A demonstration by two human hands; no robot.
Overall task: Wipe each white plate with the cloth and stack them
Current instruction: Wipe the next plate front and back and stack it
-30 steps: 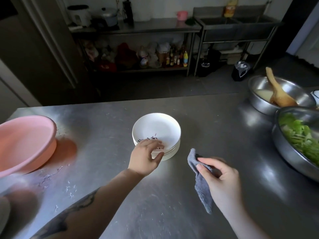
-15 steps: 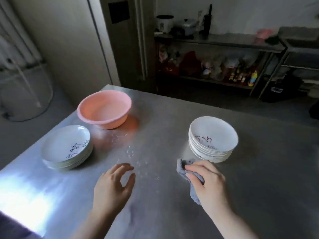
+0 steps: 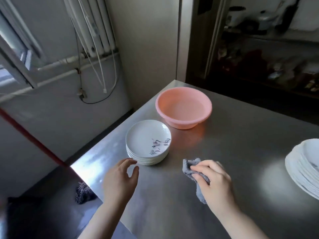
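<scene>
The left hand [image 3: 119,181] is hovering with fingers spread, holding nothing, plate stack [image 3: 148,142] just ahead; the right hand [image 3: 214,183], farther off, is gripping the cloth [image 3: 190,167].

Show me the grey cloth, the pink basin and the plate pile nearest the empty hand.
grey cloth [image 3: 189,167]: head view, its free upper corner.
pink basin [image 3: 183,124]: head view, front outer wall.
plate pile [image 3: 146,135]: head view, top plate's centre.

dim interior | daylight from left window | glare on steel worktop [image 3: 224,152] near left corner | dark shelving blurred | straight lines bowed at edges
</scene>
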